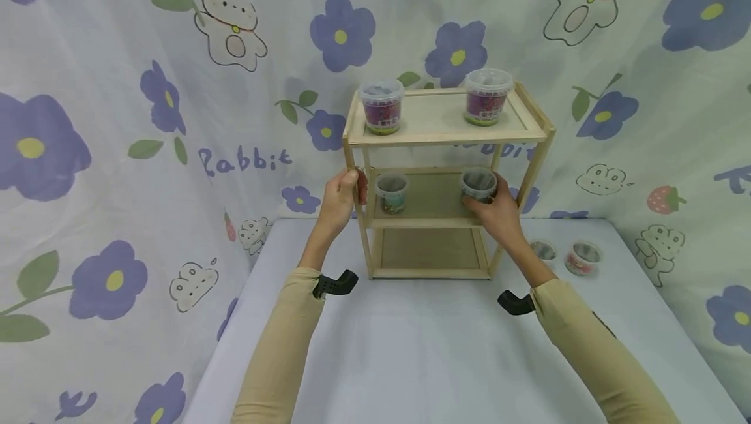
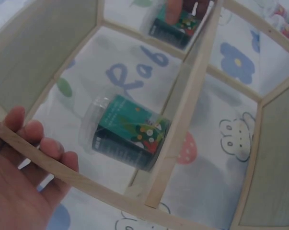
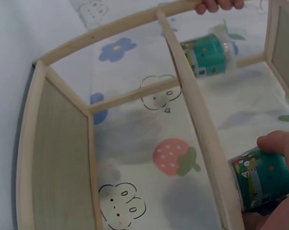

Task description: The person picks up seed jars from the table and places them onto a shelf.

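Green-labelled cup (image 1: 478, 185) on the middle shelf is clasped by the right hand (image 1: 499, 212), fingers curled round it. A second green cup (image 1: 392, 192) stands alone on that shelf, near the left hand (image 1: 339, 202), which grips the rack's (image 1: 530, 179) front left post. Two purple cups (image 1: 382, 106) sit on top. Two more small cups (image 1: 583, 257) stand on the table (image 1: 434, 346) to the right.

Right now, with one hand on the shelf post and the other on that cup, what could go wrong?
The right hand grips a green-labelled cup near the middle shelf's front edge; a slip could drop it onto the table. The wooden rack looks light and only the left hand steadies it, so a nudge might topple the two purple cups on top.
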`<action>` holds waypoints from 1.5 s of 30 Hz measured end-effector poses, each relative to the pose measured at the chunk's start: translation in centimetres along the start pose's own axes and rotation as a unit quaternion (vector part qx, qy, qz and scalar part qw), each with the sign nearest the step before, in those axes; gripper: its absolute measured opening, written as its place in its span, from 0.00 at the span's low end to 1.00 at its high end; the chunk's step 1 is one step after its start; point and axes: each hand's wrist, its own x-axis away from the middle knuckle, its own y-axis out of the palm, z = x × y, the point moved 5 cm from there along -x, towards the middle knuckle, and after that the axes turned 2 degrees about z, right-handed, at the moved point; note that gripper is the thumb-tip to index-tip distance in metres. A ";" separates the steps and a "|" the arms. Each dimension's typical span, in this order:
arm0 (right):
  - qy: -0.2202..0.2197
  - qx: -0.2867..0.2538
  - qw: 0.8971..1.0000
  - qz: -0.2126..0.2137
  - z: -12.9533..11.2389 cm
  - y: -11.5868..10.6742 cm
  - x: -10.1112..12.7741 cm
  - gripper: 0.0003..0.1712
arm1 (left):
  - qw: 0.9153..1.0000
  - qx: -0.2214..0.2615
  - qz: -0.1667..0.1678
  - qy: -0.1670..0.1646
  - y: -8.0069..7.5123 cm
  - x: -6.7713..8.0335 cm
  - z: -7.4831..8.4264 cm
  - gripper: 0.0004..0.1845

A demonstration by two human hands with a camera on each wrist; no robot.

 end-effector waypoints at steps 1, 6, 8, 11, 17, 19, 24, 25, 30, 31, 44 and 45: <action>0.000 0.000 1.000 0.001 0.1 0.1 -0.1 0.51 | 1.000 -0.003 0.000 -0.001 0.0 0.0 -0.1 0.24; -0.002 0.002 1.000 0.007 0.6 0.3 -0.3 0.51 | 1.000 -0.005 -0.001 -0.001 0.0 -0.1 -0.5 0.23; -0.005 0.008 1.000 0.013 0.9 0.4 -0.4 0.51 | 1.000 -0.002 0.001 0.000 -0.1 -0.2 -1.2 0.23; -0.008 0.018 1.000 0.014 1.1 0.5 -0.5 0.51 | 1.000 -0.002 0.008 0.005 -0.2 -0.6 -2.7 0.24; -0.009 0.038 0.999 0.005 1.2 0.8 -0.7 0.51 | 1.000 -0.003 0.011 0.015 -0.1 -0.5 -2.0 0.24; -0.009 0.040 0.999 0.004 1.2 0.8 -0.7 0.51 | 1.000 0.002 0.004 0.017 0.0 -0.3 -0.9 0.23; -0.003 0.044 0.999 0.002 1.4 0.8 -0.6 0.51 | 1.000 0.002 -0.001 0.011 0.2 -0.1 -0.4 0.22; -0.002 0.043 0.999 0.002 1.4 0.8 -0.5 0.51 | 1.000 0.001 -0.001 0.011 0.2 -0.1 -0.4 0.23; -0.003 0.046 0.999 0.005 1.3 0.8 -0.6 0.51 | 1.000 -0.004 0.000 0.016 0.2 -0.2 -0.5 0.23; -0.004 0.047 0.999 0.005 1.3 0.7 -0.7 0.51 | 1.000 -0.003 0.000 0.015 0.1 -0.2 -0.4 0.23; 0.000 0.033 0.999 0.010 1.2 0.6 -0.7 0.52 | 1.000 -0.001 0.000 0.009 0.0 -0.3 -0.4 0.23; 0.001 0.033 0.999 0.010 1.2 0.6 -0.6 0.52 | 1.000 -0.001 0.001 0.008 0.0 -0.3 -0.4 0.23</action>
